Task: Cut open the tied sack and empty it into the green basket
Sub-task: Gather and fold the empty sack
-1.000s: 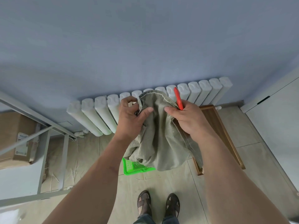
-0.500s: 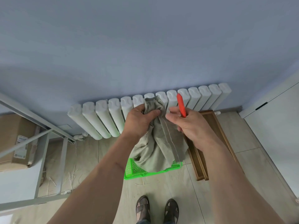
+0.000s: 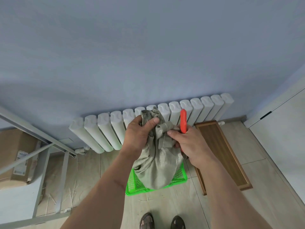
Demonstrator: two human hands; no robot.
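A: What's over on the left?

B: A cardboard box [image 3: 18, 156] by a metal frame [image 3: 49, 146], then the radiator [image 3: 105, 131]. The left hand [image 3: 140, 134] clenches the neck of the sack [image 3: 156, 166], holding it above the green basket [image 3: 132, 185].

A: And the right hand [image 3: 189, 144]?

B: It grips an orange cutter [image 3: 183, 119] while its fingers pinch the sack's tie. I'd say the cutting isn't done; next the blade must reach the knot.

A: Anything unclear?

B: The blade is hidden, so is the basket's inside. A wooden tray [image 3: 221, 152] lies to the right.
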